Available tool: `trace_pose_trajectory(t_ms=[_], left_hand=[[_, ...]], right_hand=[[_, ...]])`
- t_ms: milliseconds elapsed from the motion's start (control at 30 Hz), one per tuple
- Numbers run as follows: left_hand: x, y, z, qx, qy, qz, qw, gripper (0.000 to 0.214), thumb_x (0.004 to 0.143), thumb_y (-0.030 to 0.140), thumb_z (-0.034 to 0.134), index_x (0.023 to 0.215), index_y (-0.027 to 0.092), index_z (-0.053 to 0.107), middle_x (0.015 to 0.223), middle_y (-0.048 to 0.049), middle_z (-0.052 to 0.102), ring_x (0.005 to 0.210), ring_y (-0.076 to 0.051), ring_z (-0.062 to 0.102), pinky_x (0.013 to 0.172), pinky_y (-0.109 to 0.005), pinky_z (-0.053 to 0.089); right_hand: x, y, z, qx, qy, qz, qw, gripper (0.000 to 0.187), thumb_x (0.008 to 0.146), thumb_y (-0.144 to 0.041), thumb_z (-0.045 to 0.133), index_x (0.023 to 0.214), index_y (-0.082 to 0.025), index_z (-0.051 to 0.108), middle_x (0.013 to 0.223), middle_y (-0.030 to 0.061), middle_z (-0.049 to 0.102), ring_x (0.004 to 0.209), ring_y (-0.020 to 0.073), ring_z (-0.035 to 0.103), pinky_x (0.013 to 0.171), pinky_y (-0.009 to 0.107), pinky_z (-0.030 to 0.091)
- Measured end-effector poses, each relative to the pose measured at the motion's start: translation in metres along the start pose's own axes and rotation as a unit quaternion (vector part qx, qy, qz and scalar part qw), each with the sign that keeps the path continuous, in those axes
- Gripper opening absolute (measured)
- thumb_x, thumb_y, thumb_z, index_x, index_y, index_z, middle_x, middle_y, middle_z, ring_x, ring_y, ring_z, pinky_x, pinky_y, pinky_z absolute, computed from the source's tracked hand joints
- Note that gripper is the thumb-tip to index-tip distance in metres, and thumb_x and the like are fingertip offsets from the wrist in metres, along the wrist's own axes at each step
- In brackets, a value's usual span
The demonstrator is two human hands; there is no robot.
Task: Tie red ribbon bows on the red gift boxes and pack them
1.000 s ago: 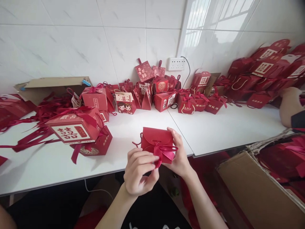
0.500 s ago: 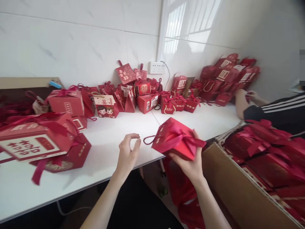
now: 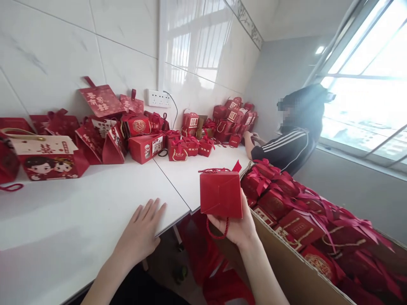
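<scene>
In my right hand (image 3: 243, 231) is a small red gift box (image 3: 220, 195), held up over the table's front edge. Its plain folded bottom faces me. A twisted red cord handle hangs below it, more cord lies along its top, and a ribbon tip pokes up at the upper right. My left hand (image 3: 141, 231) rests flat on the white table (image 3: 85, 216) near the edge, fingers spread, holding nothing. Just right of the held box stands a large cardboard box (image 3: 286, 271) filled with red gift boxes (image 3: 300, 226) tied with ribbons.
Red gift boxes (image 3: 148, 146) line the wall, one with two cartoon faces (image 3: 52, 163). A taller pile (image 3: 233, 118) stands in the far corner. A power strip (image 3: 159, 98) with a cable is on the wall. A co-worker in a black striped sleeve (image 3: 282, 146) works at the far end.
The view has swung right. My right hand has turned the red gift box so its bottom faces me. My left hand has gone from a curled pose to flat on the table.
</scene>
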State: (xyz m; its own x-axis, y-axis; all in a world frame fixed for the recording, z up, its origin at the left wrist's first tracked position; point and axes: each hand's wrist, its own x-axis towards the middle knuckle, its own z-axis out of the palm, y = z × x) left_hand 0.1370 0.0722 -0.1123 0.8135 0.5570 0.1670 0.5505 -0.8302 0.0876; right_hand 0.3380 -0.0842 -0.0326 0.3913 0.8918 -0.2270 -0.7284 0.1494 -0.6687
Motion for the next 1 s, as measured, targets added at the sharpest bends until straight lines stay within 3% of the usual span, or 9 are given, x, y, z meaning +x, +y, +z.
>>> trace_pose_trajectory(t_ms=[233,333,400,533,600,667,767,833,1000], left_hand=[[0.002,0.0,0.005,0.008,0.006,-0.001,1.0,0.076,0.063,0.011,0.047,0.138,0.017,0.038,0.148,-0.0092,0.031,0.138,-0.027,0.024,0.112,-0.048,0.024],[0.002,0.001,0.003,0.012,0.006,0.0,1.0,0.075,0.063,0.012,0.047,0.138,0.017,0.039,0.147,-0.0098,0.032,0.138,-0.028,0.026,0.111,-0.049,0.025],[0.002,0.001,0.003,0.004,0.015,0.0,1.0,0.074,0.063,0.013,0.046,0.137,0.017,0.04,0.147,-0.0092,0.032,0.137,-0.028,0.027,0.111,-0.049,0.026],[0.002,-0.002,0.008,0.0,0.03,0.003,1.0,0.074,0.063,0.014,0.045,0.137,0.018,0.04,0.147,-0.0081,0.032,0.137,-0.027,0.027,0.112,-0.049,0.025],[0.002,-0.004,0.012,0.01,0.038,0.01,0.999,0.074,0.064,0.014,0.046,0.138,0.017,0.039,0.148,-0.0085,0.032,0.138,-0.027,0.027,0.112,-0.049,0.023],[0.002,-0.006,0.015,0.023,0.044,0.018,0.999,0.075,0.064,0.016,0.046,0.138,0.017,0.039,0.147,-0.0096,0.033,0.137,-0.029,0.027,0.112,-0.049,0.023],[0.003,-0.009,0.02,0.02,0.053,0.023,0.998,0.073,0.063,0.018,0.046,0.136,0.014,0.042,0.146,-0.0122,0.036,0.136,-0.031,0.029,0.111,-0.051,0.024],[0.004,-0.012,0.025,-0.006,0.072,0.028,0.997,0.071,0.064,0.02,0.044,0.135,0.014,0.043,0.144,-0.0131,0.039,0.135,-0.033,0.031,0.111,-0.053,0.023],[0.006,-0.019,0.041,-0.079,0.171,0.086,0.978,0.078,0.073,0.021,0.033,0.144,0.037,0.006,0.154,0.0107,-0.002,0.135,-0.036,0.029,0.109,-0.058,0.02]], right_hand=[[-0.009,-0.001,-0.002,-0.029,0.007,-0.006,1.0,0.047,0.082,-0.065,0.043,0.098,-0.025,0.06,0.103,0.0039,0.068,0.095,0.0225,0.064,0.087,0.046,0.051],[-0.013,0.003,-0.004,-0.109,0.066,-0.107,0.986,0.05,0.079,-0.066,0.046,0.107,-0.025,0.056,0.11,0.0068,0.065,0.102,0.0276,0.061,0.088,0.052,0.049],[-0.017,0.003,-0.007,-0.246,0.138,-0.272,0.92,0.058,0.071,-0.059,0.062,0.117,-0.026,0.05,0.121,0.0078,0.058,0.111,0.0305,0.055,0.095,0.055,0.043],[-0.03,-0.012,-0.02,-0.506,0.241,-0.519,0.646,0.089,0.051,-0.032,0.084,0.128,-0.027,0.041,0.141,0.0084,0.035,0.133,0.0326,0.028,0.111,0.054,0.022],[-0.038,-0.026,-0.028,-0.525,0.268,-0.532,0.608,0.091,0.05,-0.029,0.085,0.129,-0.026,0.041,0.141,0.008,0.034,0.134,0.0314,0.027,0.112,0.054,0.018],[-0.047,-0.04,-0.033,-0.459,0.296,-0.502,0.67,0.085,0.052,-0.031,0.084,0.126,-0.025,0.044,0.135,0.0069,0.044,0.128,0.0295,0.037,0.11,0.053,0.025],[-0.061,-0.058,-0.036,-0.24,0.283,-0.401,0.838,0.056,0.064,-0.045,0.073,0.113,-0.027,0.054,0.115,0.0028,0.061,0.11,0.0251,0.056,0.097,0.048,0.046],[-0.071,-0.066,-0.034,-0.103,0.249,-0.304,0.914,0.041,0.072,-0.052,0.063,0.104,-0.027,0.059,0.103,0.0013,0.068,0.098,0.0237,0.063,0.086,0.046,0.054],[-0.091,-0.073,-0.025,0.029,0.234,-0.189,0.953,0.039,0.08,-0.054,0.053,0.102,-0.022,0.062,0.098,0.0061,0.071,0.087,0.024,0.068,0.075,0.04,0.058]])
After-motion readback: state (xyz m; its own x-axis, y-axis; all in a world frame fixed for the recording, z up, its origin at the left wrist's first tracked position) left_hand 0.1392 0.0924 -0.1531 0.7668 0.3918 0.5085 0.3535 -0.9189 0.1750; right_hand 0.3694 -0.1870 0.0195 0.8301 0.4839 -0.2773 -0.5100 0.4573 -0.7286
